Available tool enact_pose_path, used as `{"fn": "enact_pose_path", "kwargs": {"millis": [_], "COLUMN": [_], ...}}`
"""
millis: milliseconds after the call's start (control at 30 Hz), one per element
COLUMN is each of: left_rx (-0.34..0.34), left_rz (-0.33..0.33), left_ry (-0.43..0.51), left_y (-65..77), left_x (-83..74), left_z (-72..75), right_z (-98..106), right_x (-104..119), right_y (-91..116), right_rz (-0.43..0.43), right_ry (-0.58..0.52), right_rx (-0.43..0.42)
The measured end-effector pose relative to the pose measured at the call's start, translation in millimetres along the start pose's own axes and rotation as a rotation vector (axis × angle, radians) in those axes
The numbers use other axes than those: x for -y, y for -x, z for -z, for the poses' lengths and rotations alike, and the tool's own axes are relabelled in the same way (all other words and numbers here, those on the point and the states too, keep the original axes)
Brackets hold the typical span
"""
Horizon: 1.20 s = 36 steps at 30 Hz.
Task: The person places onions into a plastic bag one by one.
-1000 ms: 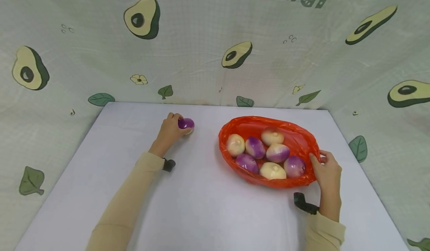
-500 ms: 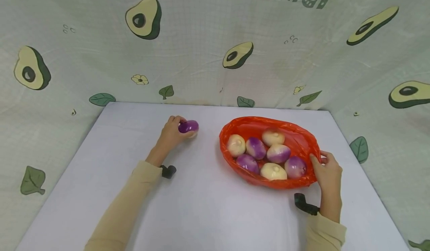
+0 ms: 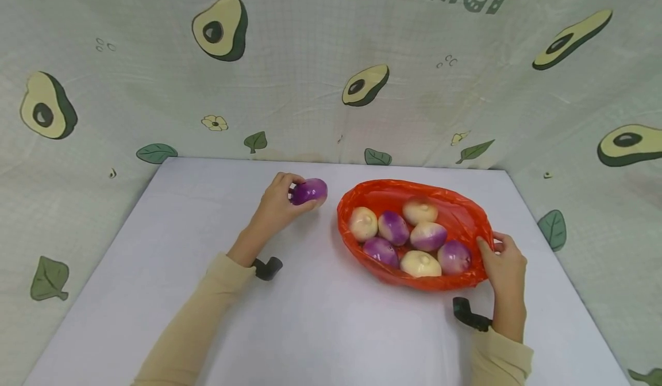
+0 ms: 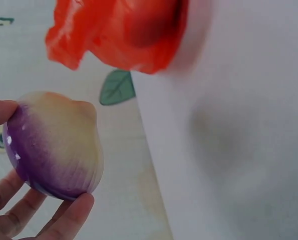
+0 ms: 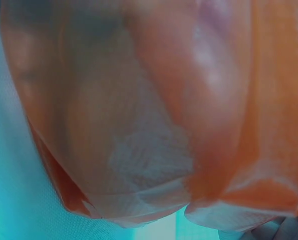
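Note:
My left hand (image 3: 279,202) pinches a glossy purple-and-cream onion (image 3: 311,191) between thumb and fingers, left of a red plastic bag (image 3: 357,195). In the left wrist view the onion (image 4: 56,145) shows a purple side fading to a cream, nubbed end, with fingertips around it. At the bag's right end, my right hand (image 3: 504,262) grips the rim, thumb inside and fingers outside. Several more onions lie in the bag, among them a cream-sided one (image 3: 420,263) and a purple one (image 3: 454,257). The right wrist view is mostly filled by the bag's blurred side (image 5: 154,125).
A white table (image 3: 320,328) bears the bag. Behind it hangs a pale cloth (image 3: 295,58) printed with avocados and leaves. Dark straps with camera mounts sit on both wrists, the left mount (image 3: 268,268) close above the table.
My left hand has moved right with the onion, closer to the bag, and the onion now shows larger. The right hand and the bag stay as they were.

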State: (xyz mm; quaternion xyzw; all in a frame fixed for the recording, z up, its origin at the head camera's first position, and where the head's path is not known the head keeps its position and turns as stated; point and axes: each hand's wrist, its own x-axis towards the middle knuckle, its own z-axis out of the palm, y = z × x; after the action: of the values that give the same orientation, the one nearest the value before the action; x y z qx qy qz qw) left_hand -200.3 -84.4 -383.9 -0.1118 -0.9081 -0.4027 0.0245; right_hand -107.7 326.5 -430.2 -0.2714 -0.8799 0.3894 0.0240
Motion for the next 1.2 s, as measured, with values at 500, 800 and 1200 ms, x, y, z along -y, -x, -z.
{"fn": "enact_pose_path", "kwargs": {"millis": [500, 800, 1200], "left_rx": [0.055, 0.149, 0.215], "left_rz": [-0.113, -0.16, -0.196], "left_ry": [0.117, 0.097, 0.02], "left_y": [6.8, 8.6, 4.5], "left_x": [-46.5, -66.7, -77.6], "left_z": [-19.7, -41.0, -65.0], "right_z": [1, 1, 2], "right_x": [0, 0, 0], "right_y": [-1, 0, 0], "right_rz": [-0.005, 0.0, 0.003], "right_ry": [0.002, 0.013, 0.009], "right_rx": [0.003, -0.001, 0.0]}}
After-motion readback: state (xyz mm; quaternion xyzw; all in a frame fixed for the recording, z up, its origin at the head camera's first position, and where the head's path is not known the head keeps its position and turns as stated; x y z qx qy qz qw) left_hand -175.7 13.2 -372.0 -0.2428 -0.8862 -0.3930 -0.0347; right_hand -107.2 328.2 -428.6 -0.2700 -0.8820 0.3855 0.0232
